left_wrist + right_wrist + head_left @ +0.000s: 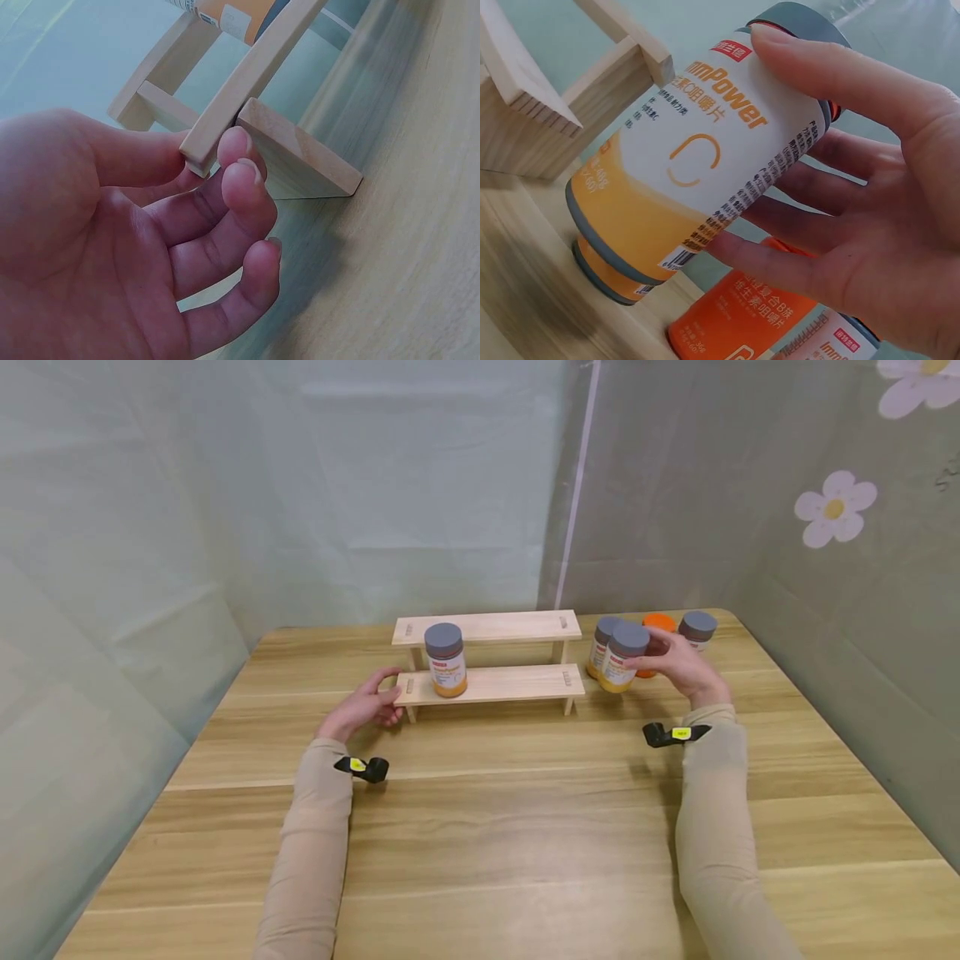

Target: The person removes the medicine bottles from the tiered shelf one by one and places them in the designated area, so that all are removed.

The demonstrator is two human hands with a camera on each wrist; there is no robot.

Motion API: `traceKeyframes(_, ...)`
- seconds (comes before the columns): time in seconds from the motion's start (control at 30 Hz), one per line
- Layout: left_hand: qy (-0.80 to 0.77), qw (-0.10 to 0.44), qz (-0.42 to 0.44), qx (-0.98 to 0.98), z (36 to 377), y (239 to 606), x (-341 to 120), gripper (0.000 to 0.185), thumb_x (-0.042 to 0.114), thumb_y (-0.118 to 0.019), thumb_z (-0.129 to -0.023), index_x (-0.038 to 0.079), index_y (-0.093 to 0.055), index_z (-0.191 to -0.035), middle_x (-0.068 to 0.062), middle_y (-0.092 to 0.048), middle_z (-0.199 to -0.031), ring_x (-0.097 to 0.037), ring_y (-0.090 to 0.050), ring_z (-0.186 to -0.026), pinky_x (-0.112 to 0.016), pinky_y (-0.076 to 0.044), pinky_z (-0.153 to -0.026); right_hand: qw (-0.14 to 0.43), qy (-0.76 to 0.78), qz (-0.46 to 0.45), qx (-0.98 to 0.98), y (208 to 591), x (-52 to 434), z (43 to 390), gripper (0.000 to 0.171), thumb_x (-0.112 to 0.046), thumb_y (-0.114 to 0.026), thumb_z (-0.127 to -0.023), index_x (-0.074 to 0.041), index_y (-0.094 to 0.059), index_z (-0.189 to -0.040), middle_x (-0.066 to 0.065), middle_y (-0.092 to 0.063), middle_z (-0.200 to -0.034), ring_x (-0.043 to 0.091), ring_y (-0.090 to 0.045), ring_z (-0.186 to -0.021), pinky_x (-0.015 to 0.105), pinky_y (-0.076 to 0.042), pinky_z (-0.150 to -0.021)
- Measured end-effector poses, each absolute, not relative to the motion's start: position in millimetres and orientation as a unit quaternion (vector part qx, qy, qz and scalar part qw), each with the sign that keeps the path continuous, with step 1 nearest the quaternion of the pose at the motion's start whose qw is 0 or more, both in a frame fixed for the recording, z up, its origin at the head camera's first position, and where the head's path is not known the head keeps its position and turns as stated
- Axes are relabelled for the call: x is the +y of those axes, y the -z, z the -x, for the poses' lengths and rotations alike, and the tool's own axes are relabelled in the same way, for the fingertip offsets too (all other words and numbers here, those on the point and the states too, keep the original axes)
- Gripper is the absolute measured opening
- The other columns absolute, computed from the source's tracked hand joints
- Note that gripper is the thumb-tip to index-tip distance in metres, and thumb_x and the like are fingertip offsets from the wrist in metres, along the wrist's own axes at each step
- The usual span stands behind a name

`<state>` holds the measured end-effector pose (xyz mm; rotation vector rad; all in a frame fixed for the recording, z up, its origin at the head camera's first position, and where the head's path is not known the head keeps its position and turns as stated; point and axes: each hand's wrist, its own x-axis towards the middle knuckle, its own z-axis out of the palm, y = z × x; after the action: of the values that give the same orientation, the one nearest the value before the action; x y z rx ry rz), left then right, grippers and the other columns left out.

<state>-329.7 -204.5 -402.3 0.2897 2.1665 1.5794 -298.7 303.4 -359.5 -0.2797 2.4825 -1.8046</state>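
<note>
Right hand grips a grey-lidded jar at centre right of the head view, just right of the wooden two-step shelf.

In the right wrist view the thumb and fingers curl round the jar's white-and-orange label, and the jar is tilted. Close behind it stand a second grey-lidded jar, an orange jar and another grey-lidded one. A further jar stands upright on the shelf's lower step, left of centre. The left hand touches the lower step's left end, fingers loosely bent against the board's edge, not clasping it. All of it rests on the wooden table.
</note>
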Motion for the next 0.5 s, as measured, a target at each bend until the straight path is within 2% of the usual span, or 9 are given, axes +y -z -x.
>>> traceKeyframes(0.2, -0.571, 0.221, -0.106, 0.784, 327.8, 402.2, -204.8, 0.057, 0.021, -0.036, -0.106, 0.013, -0.008, -0.155, 0.003, -0.058, -0.074, -0.006, -0.055, -0.064, -0.022, -0.049, -0.064, 0.042, 0.566, 0.100, 0.817, 363.8, 303.7, 301.3, 0.054, -0.007, -0.071, -0.087, -0.008, -0.047, -0.134, -0.018, -0.062, -0.104, 0.001, -0.057, -0.100, 0.024, -0.051, -0.083)
traceKeyframes(0.5, -0.589, 0.224, -0.131, 0.765, 327.4, 402.0, -207.7, 0.060, 0.024, -0.040, -0.105, 0.011, -0.008, -0.154, 0.003, -0.060, -0.074, -0.006, -0.057, -0.064, -0.020, -0.049, -0.063, 0.065, 0.546, 0.117, 0.827, 368.2, 302.7, 303.9, 0.067, -0.006, -0.072, -0.085, 0.005, -0.037, -0.141, -0.015, -0.059, -0.107, -0.001, -0.057, -0.100, 0.013, -0.046, -0.086)
